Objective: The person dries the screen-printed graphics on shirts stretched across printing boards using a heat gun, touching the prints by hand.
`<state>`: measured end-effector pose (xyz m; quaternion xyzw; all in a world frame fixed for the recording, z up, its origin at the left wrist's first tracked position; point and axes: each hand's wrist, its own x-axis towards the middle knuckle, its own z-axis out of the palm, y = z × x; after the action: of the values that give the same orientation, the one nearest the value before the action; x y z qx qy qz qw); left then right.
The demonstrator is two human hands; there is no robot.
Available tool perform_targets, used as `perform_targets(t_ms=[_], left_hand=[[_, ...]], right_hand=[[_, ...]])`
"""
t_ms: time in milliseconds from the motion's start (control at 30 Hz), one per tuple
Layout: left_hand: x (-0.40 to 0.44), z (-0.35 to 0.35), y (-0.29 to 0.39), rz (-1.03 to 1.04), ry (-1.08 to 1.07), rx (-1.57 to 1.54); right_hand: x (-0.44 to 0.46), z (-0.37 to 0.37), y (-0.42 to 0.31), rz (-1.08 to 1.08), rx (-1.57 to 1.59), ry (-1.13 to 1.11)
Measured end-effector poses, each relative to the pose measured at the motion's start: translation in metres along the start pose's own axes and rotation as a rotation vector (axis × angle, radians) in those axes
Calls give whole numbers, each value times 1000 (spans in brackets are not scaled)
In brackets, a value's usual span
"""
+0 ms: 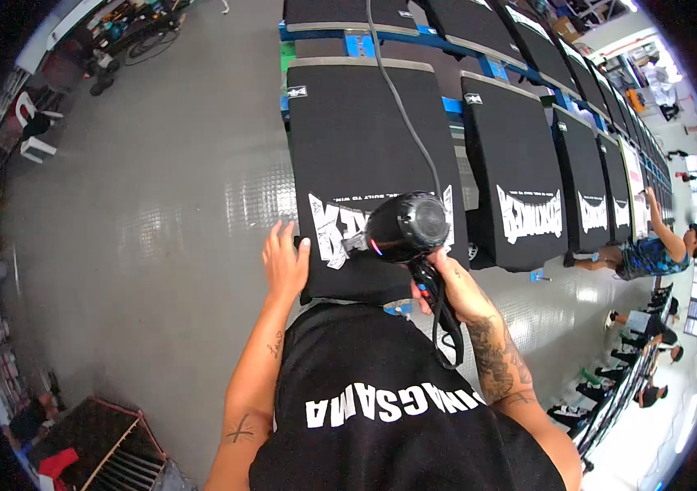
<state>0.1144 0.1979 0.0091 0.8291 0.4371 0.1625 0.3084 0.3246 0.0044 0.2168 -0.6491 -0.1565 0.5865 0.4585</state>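
My right hand (456, 288) is wrapped round the handle of a black hair dryer (408, 227). The dryer's nozzle faces left over the white lettering (328, 233) of a black T-shirt (365, 131) laid flat on a printing board. The dryer hides part of that print, and its grey cord (401, 102) runs across the shirt to the top of the view. My left hand (286, 263) is open at the shirt's left edge, fingers stretched out and thumb at the cloth. Whether it presses on the shirt I cannot tell.
More boards with printed black shirts (520, 172) stand in a row to the right, on blue rails (452, 105). A person (655, 250) reaches toward that row. Other people sit at lower right. A dark rack (111, 446) stands at lower left, a white chair (36, 131) at upper left.
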Motion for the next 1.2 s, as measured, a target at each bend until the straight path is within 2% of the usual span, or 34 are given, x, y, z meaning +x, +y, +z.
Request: perform_targets(t_ms=[67,167,267,433,600,733,833,967,1200], left_hand=[[8,9,24,149,-11,135],[18,27,61,307,-136,268],[24,59,87,378,-195,352],[33,100,137,318,-213,392],[36,128,156,263,-185,459],[33,132,159,269,-156,519],[33,127,181,198,-193,521],[25,150,210,203,-174,538],[20,183,223,144,-106,555]], right_hand=[[-12,-19,18,-36,53,45],[-29,-35,23,-51,172,189],[-43,-62,36,-63,157,263],[-66,-105,47,-107,266,349],[-78,-152,67,-135,360,355],[-82,-183,79,-142,356,314],[-87,-206,82,-170,377,244],[-97,-240,90,-151,393,194],[-141,-313,102,-175,446,367]])
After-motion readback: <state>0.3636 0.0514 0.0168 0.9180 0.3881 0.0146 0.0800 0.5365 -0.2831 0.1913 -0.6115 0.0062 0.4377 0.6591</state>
